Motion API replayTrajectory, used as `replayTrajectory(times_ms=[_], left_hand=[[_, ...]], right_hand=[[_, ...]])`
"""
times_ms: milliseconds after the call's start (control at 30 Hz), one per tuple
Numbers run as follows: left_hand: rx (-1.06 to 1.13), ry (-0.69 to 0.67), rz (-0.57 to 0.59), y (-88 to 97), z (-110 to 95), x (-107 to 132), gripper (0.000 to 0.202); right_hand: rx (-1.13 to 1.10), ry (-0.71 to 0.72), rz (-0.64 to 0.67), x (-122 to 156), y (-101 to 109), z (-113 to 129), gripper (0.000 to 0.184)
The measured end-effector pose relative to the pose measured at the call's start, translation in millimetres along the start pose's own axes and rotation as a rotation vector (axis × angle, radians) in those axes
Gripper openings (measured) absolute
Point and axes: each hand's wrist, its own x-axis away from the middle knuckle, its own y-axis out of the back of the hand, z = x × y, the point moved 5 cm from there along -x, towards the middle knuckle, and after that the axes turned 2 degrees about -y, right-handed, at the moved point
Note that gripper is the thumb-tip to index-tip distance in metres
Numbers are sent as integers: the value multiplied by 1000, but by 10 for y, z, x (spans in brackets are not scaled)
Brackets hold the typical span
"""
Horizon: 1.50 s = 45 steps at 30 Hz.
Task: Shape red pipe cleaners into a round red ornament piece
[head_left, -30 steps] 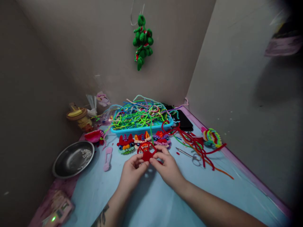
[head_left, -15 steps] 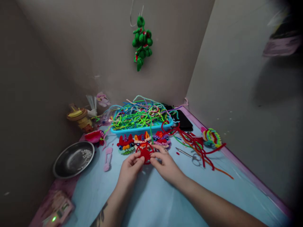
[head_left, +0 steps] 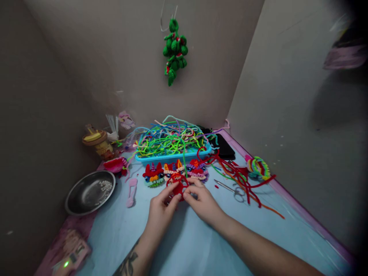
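Observation:
A red pipe-cleaner piece (head_left: 178,188), with a solid centre and thin loops around it, is up between my two hands. My left hand (head_left: 162,205) has its index finger and thumb at the piece's left side, closed on it. At the right edge, my right hand (head_left: 202,201) pinches the same piece. Fingers cover parts of the piece, and its lower side is hard to make out. Just behind it, three colourful pipe-cleaner figures (head_left: 153,174) stand in a row with red tops and blue eyes.
A blue tray (head_left: 172,157) heaped with pipe cleaners stands behind. Scissors (head_left: 230,188) and loose red pipe cleaners (head_left: 241,176) lie right. On the left are a metal bowl (head_left: 83,191) with small white bits and a pink clip-shaped item (head_left: 131,193). A green ornament (head_left: 174,50) hangs above.
My left hand has shifted slightly right, with its index finger and thumb now farther over the red piece. The right hand stays nearly in place. The whole view has moved a little.

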Motion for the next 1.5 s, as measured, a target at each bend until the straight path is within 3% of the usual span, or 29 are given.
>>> replayTrajectory(times_ms=[433, 533, 767, 967, 1067, 1500], left_hand=[[-38, 83, -28, 23, 1, -34, 38], [-58, 52, -28, 17, -2, -29, 37], [-197, -139, -56, 10, 2, 39, 30], [-163, -103, -21, -22, 21, 33, 39], [-80, -60, -23, -24, 22, 19, 45], [-66, 12, -123, 67, -21, 23, 25]], right_hand=[[397, 280, -203, 101, 151, 212, 19], [321, 230, -182, 80, 139, 193, 19], [-80, -52, -124, 21, 37, 26, 12], [-163, -108, -132, 20, 39, -14, 14], [-155, -106, -169, 23, 61, -22, 14], [-21, 59, -168, 80, 38, 99, 13]])
